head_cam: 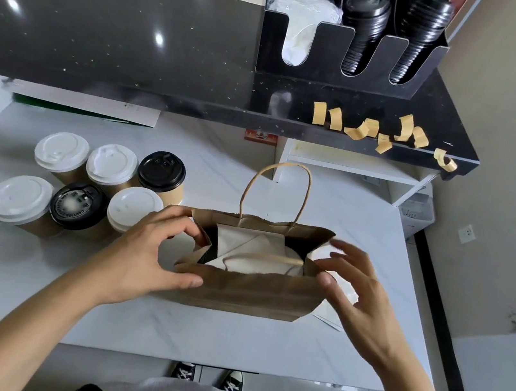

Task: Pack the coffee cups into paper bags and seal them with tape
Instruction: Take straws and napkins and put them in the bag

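Observation:
A brown paper bag (244,291) with twisted handles stands open on the white table (160,332). White paper (252,245) lies inside it over something dark. My left hand (146,252) grips the bag's left end, thumb on the front panel and fingers on the folded side. My right hand (358,299) hovers at the right end with fingers spread and blurred, its thumb by the front corner. Several lidded coffee cups (60,152) stand in a cluster to the left; two have black lids (161,170). Several brown tape strips (366,129) hang on the black counter's edge.
A black counter (107,29) runs behind and above the table. On it stands a black organiser (304,67) holding stacks of black lids (364,26). A white sheet (328,319) lies under the bag's right end. The wall is close on the right.

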{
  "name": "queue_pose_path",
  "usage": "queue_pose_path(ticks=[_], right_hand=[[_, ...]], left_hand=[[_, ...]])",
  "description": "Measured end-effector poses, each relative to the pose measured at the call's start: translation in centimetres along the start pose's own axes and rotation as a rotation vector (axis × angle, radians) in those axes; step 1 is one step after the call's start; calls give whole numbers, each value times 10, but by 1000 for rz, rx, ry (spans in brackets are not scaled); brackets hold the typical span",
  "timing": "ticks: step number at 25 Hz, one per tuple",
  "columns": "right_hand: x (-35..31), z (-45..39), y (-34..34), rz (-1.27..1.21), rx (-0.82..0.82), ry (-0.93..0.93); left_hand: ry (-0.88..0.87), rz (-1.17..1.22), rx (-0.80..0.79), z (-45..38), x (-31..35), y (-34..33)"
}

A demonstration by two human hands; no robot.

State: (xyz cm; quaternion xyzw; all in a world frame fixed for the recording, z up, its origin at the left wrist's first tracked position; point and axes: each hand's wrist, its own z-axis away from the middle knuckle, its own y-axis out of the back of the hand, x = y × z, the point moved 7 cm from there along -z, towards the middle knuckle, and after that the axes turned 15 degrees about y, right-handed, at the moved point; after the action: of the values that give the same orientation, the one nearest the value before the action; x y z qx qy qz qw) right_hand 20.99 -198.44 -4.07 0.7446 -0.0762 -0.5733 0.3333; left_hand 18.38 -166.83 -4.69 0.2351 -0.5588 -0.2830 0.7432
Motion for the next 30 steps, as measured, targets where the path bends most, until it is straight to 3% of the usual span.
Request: queue_pose_path(ticks=[5,12,21,30], right_hand=[[4,0,0,52,-106,36],[13,-12,7,-41,89,32],[18,-20,5,-58,139,63],[23,-20,6,-71,213,-12]], left_hand=[[-32,67,35,-2,4,3],[75,154,99,-6,-5,4],[-22,206,75,-8,0,0],[11,258,81,-12,1,-4]])
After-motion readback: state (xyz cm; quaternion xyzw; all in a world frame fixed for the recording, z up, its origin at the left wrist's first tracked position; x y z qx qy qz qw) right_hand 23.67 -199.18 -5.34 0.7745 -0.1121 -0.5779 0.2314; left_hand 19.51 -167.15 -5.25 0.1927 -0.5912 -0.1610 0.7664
